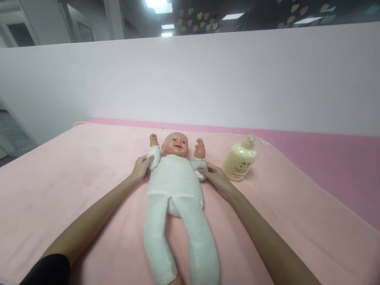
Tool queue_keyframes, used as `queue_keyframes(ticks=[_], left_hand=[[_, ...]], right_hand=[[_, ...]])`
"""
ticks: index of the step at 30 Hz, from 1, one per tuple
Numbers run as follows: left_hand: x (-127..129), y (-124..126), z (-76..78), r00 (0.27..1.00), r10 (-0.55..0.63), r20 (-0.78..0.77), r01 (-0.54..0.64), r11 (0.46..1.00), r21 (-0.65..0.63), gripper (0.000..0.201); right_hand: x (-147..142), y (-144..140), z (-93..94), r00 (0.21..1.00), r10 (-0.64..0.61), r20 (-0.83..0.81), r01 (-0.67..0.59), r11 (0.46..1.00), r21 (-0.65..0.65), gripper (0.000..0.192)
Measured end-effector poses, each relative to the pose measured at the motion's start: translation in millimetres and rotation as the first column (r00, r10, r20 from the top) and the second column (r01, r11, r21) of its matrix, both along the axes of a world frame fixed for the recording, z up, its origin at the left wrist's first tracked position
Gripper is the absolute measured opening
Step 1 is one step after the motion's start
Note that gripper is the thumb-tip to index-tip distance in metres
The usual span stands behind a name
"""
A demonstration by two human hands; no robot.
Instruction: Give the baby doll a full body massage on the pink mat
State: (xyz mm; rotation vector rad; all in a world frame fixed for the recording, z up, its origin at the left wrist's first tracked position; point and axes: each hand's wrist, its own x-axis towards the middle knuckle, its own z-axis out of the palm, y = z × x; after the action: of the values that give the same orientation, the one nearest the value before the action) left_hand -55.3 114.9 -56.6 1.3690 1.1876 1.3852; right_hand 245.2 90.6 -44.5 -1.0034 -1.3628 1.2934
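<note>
A baby doll [176, 177] with a white cloth body lies on its back on a pink blanket [108, 162], its head away from me and both forearms raised. My left hand [141, 168] is closed around the doll's upper arm on the left side of the view. On the other side, my right hand [216, 177] grips the opposite arm near the elbow, thumb on top. The doll's feet are cut off by the lower edge of the view. Most fingers of both hands are hidden behind the doll's arms.
A pale yellow pump bottle [240, 160] stands on the blanket just right of my right hand. Behind the blanket rises a white wall panel [215, 82]. A pink surface [340, 173] shows beyond the blanket's right edge.
</note>
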Motion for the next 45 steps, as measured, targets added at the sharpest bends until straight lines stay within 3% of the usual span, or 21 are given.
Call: queue_keyframes(ticks=[6, 12, 15, 18, 21, 27, 37, 41, 45], left_hand=[[0, -16, 6.4, 0.975, -0.143, 0.170, 0.152, 0.988, -0.041, 0.008], [-11, -21, 15.5, 0.945, -0.245, 0.218, 0.267, 0.960, -0.080, 0.016], [-16, -21, 17.6, 0.939, -0.270, 0.214, 0.286, 0.957, -0.045, 0.010], [-18, -20, 17.0, 0.930, -0.296, 0.217, 0.317, 0.946, -0.068, 0.018], [-19, -20, 15.5, 0.923, -0.327, 0.204, 0.351, 0.932, -0.090, 0.029], [-14, -20, 17.5, 0.926, -0.353, 0.134, 0.361, 0.932, -0.034, 0.028], [-6, 6, 2.9, 0.984, -0.157, 0.079, 0.165, 0.980, -0.110, 0.046], [-4, 10, 0.5, 0.989, -0.120, 0.086, 0.131, 0.983, -0.131, 0.047], [-1, 5, -1.5, 0.998, -0.060, 0.010, 0.060, 0.997, -0.051, 0.049]], right_hand=[[4, -5, -2.8, 0.999, -0.036, 0.003, 0.036, 0.999, -0.039, 0.030], [7, -1, -8.1, 1.000, -0.008, 0.007, 0.008, 1.000, 0.002, 0.007], [8, -2, -7.8, 1.000, 0.023, -0.013, -0.023, 1.000, 0.017, 0.011], [10, -4, -4.3, 0.998, 0.036, -0.045, -0.036, 0.999, -0.006, 0.006], [11, -5, -2.2, 0.994, 0.066, -0.081, -0.071, 0.996, -0.059, 0.025], [7, -1, -6.1, 0.991, 0.056, -0.120, -0.065, 0.995, -0.078, 0.030], [-15, 11, -9.0, 0.962, -0.237, 0.138, 0.229, 0.971, 0.067, 0.054], [-18, 17, -11.1, 0.937, -0.282, 0.207, 0.270, 0.959, 0.084, 0.056], [-15, 17, -14.6, 0.922, -0.306, 0.239, 0.284, 0.951, 0.122, 0.057]])
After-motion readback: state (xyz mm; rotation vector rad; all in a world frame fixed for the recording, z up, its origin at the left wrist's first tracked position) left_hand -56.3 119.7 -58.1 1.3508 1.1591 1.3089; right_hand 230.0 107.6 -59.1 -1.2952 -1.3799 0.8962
